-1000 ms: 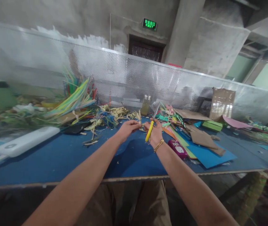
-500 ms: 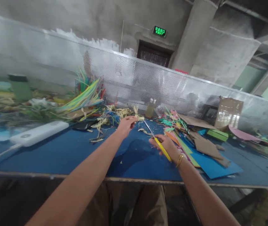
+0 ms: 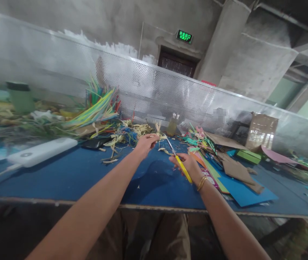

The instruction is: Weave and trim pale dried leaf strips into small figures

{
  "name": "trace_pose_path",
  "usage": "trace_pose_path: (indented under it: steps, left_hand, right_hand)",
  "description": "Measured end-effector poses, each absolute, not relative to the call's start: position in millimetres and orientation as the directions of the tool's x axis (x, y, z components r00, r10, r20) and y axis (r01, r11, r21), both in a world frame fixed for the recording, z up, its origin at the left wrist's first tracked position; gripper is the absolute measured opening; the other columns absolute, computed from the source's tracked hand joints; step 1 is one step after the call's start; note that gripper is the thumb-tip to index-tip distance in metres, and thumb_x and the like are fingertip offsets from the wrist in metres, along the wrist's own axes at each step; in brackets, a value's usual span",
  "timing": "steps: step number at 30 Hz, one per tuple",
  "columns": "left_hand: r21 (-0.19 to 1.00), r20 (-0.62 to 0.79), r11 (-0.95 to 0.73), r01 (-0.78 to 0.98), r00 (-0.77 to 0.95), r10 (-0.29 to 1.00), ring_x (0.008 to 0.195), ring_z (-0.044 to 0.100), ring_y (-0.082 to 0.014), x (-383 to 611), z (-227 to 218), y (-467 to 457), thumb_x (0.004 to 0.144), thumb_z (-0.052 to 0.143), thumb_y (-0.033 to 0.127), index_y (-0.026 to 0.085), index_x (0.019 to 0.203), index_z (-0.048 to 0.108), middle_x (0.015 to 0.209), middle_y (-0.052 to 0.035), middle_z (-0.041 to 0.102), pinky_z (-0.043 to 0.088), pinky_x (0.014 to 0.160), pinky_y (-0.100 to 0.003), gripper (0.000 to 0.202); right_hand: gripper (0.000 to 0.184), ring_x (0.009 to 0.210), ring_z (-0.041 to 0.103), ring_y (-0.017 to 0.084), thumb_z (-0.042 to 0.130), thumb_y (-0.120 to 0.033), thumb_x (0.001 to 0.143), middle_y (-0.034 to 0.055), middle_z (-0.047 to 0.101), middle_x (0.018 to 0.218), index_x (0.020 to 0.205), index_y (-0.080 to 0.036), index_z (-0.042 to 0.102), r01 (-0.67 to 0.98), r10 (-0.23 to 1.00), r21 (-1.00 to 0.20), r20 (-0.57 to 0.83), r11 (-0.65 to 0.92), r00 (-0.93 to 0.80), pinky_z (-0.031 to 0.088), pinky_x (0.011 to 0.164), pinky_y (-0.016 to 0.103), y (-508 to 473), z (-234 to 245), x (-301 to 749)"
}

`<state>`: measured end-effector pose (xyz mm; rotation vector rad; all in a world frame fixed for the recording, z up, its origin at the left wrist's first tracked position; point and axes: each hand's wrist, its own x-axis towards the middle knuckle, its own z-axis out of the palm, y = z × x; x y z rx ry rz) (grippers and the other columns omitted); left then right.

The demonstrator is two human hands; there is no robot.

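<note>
One frayed straw tuft (image 3: 158,130), yellow-handled scissors (image 3: 177,160)

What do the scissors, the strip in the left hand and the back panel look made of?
Scissors: glossy yellow plastic handles, thin grey blades, likely metal. Strip: pale tan, matte, frayed, probably dried straw or raffia; paper is possible. Back panel: silvery sheet with regular round holes, apparently perforated metal.

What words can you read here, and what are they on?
"EXIT": green lit sign above the door, lower row; the characters above it are too blurred to read.
Pink box beside the right hand: big letters, partly covered, unreadable.
White power bank: a round mark, no readable words.
</note>
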<state>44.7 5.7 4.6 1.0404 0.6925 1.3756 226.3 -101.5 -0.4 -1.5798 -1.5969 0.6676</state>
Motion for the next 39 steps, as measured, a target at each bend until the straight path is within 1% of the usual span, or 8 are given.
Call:
trace_pose_path:
  steps: [7, 16, 26, 29, 31, 34, 37, 39]
  left_hand:
    - [0.893, 0.168, -0.101, -0.438, 0.116, 0.979, 0.045, 0.046, -0.0057, 45, 4, 5, 0.051, 0.079, 0.024, 0.015, 0.068, 0.063, 0.054, 0.0024, 0.054, 0.033, 0.045, -0.020, 0.025]
    - [0.892, 0.170, -0.095, -0.442, 0.134, 0.976, 0.048, 0.048, -0.0060, 45, 5, 5, 0.052, 0.078, 0.023, 0.015, 0.067, 0.063, 0.056, 0.0011, 0.055, 0.033, 0.045, -0.019, 0.023]
    - [0.895, 0.133, -0.071, -0.441, 0.111, 0.985, 0.047, 0.049, -0.0060, 43, 8, 2, 0.052, 0.079, 0.022, 0.014, 0.069, 0.063, 0.054, 0.0014, 0.055, 0.033, 0.042, -0.018, 0.024]
    - [0.870, 0.076, -0.005, -0.493, 0.124, 0.989, 0.051, 0.054, -0.0066, 40, 12, -2, 0.055, 0.078, 0.020, 0.016, 0.077, 0.062, 0.062, 0.0008, 0.060, 0.036, 0.043, -0.016, 0.027]
    - [0.842, 0.035, 0.068, -0.536, 0.180, 0.983, 0.055, 0.058, -0.0079, 39, 13, -4, 0.059, 0.075, 0.018, 0.017, 0.079, 0.060, 0.069, -0.0012, 0.064, 0.039, 0.044, -0.015, 0.025]
    - [0.793, -0.032, 0.195, -0.577, 0.281, 0.959, 0.062, 0.063, -0.0102, 38, 13, -5, 0.065, 0.071, 0.016, 0.016, 0.078, 0.058, 0.075, -0.0036, 0.067, 0.043, 0.045, -0.015, 0.019]
    - [0.764, -0.105, 0.255, -0.592, 0.275, 0.956, 0.051, 0.058, -0.0072, 38, 11, -3, 0.066, 0.071, 0.017, 0.016, 0.073, 0.057, 0.061, 0.0011, 0.061, 0.038, 0.039, -0.013, 0.016]
    - [0.750, -0.118, 0.264, -0.606, 0.270, 0.956, 0.044, 0.053, -0.0049, 38, 11, -1, 0.065, 0.071, 0.017, 0.016, 0.070, 0.056, 0.052, 0.0039, 0.054, 0.034, 0.035, -0.011, 0.016]
  right_hand:
    - [0.054, 0.043, 0.051, 0.010, 0.068, -0.053, 0.062, 0.0006, 0.060, 0.058, 0.100, -0.016, 0.066, 0.544, 0.985, -0.834, 0.160, 0.097, 0.071, 0.039, 0.038, 0.018, -104, 2, 223]
    - [0.048, 0.045, 0.053, 0.012, 0.066, -0.053, 0.064, -0.0004, 0.057, 0.053, 0.094, -0.016, 0.069, 0.588, 0.974, -0.797, 0.218, 0.141, 0.062, 0.038, 0.040, 0.020, -104, -2, 224]
    - [0.050, 0.051, 0.057, 0.015, 0.062, -0.056, 0.068, 0.0009, 0.061, 0.059, 0.099, -0.016, 0.066, 0.635, 0.968, -0.762, 0.234, 0.127, 0.086, 0.041, 0.047, 0.023, -101, -3, 228]
    - [0.048, 0.070, 0.063, 0.019, 0.064, -0.049, 0.069, 0.0064, 0.067, 0.077, 0.103, -0.015, 0.062, 0.769, 0.958, -0.634, 0.263, 0.081, 0.116, 0.045, 0.059, 0.025, -94, 0, 231]
    - [0.048, 0.084, 0.063, 0.023, 0.063, -0.043, 0.070, 0.0113, 0.067, 0.090, 0.106, -0.013, 0.059, 0.874, 0.950, -0.486, 0.275, 0.007, 0.146, 0.045, 0.068, 0.027, -88, 1, 231]
    - [0.043, 0.093, 0.062, 0.027, 0.058, -0.036, 0.074, 0.0158, 0.066, 0.096, 0.108, -0.010, 0.057, 0.958, 0.960, -0.276, 0.238, -0.080, 0.149, 0.044, 0.075, 0.031, -77, -2, 229]
    - [0.039, 0.096, 0.061, 0.029, 0.059, -0.030, 0.072, 0.0168, 0.066, 0.099, 0.107, -0.012, 0.058, 0.984, 0.976, -0.150, 0.184, -0.092, 0.120, 0.043, 0.078, 0.034, -69, -8, 227]
    - [0.040, 0.097, 0.061, 0.029, 0.060, -0.027, 0.071, 0.0154, 0.066, 0.101, 0.108, -0.014, 0.058, 0.984, 0.977, -0.155, 0.179, -0.085, 0.112, 0.043, 0.080, 0.035, -64, -12, 227]
